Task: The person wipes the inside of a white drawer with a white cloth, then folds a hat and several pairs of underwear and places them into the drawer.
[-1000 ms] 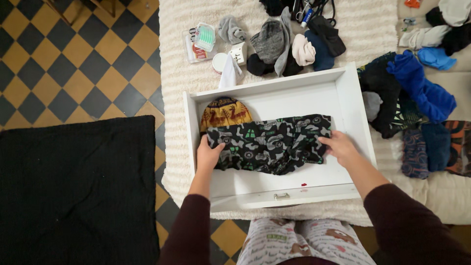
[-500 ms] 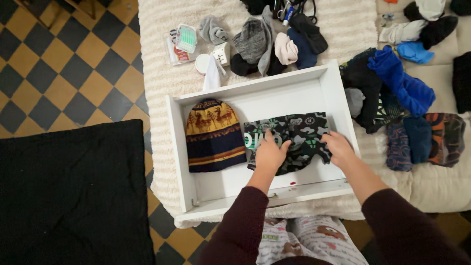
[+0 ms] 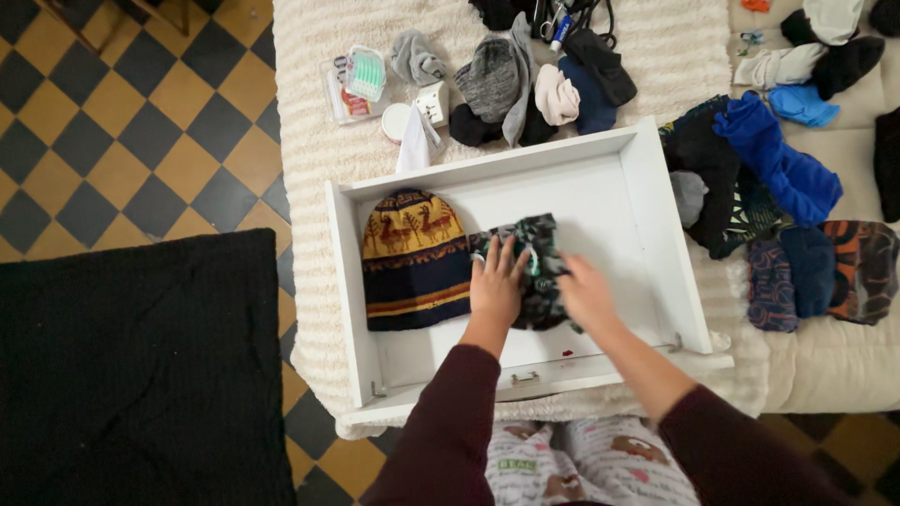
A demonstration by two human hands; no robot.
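Both hands are down on the folded camouflage-print garment: left hand pressed flat with fingers spread on its left half, right hand laid over its right edge, fingers together. That bundle lies mid-drawer in the white drawer, long axis running away from the person, touching the patterned knit beanie on its left.
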